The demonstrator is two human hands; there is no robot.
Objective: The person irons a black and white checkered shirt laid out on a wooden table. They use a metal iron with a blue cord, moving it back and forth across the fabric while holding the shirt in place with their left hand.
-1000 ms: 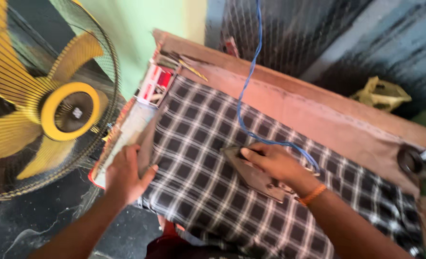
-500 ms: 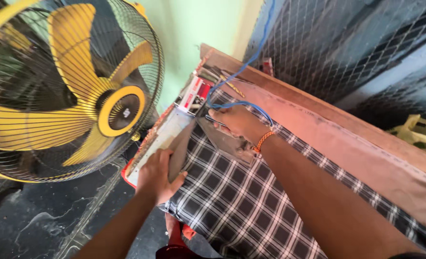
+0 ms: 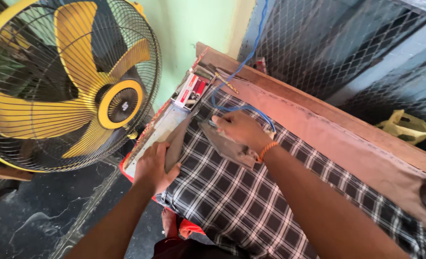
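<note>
So the right hand is wrapped around the handle of an old flat clothes iron, fingers closed tight on it, soleplate flat down on the checked black-and-white cloth. The iron sits near the far left end of the cloth, nose pointing toward the corner of the table. The left hand is at the near-left edge, fingers curled over the folded hem and thumb on top, pinching it against the table edge. My guess is that's to keep the fabric taut and flat so it doesn't bunch under the iron.

The cloth is spread over a padded brownish cover on a wooden table, which makes sense as a pressing surface.

The blue power cord runs up from the iron and loops just behind the right hand, lying on the cloth close to the iron. That's the one thing that looks like it could get in the way.

Other stuff: a small red-and-white box and some bits at the table's far left corner, just beyond the iron's nose. A big yellow-bladed pedestal fan stands right beside the table on the left. Wire mesh behind, and a crumpled yellow bag off to the right
</note>
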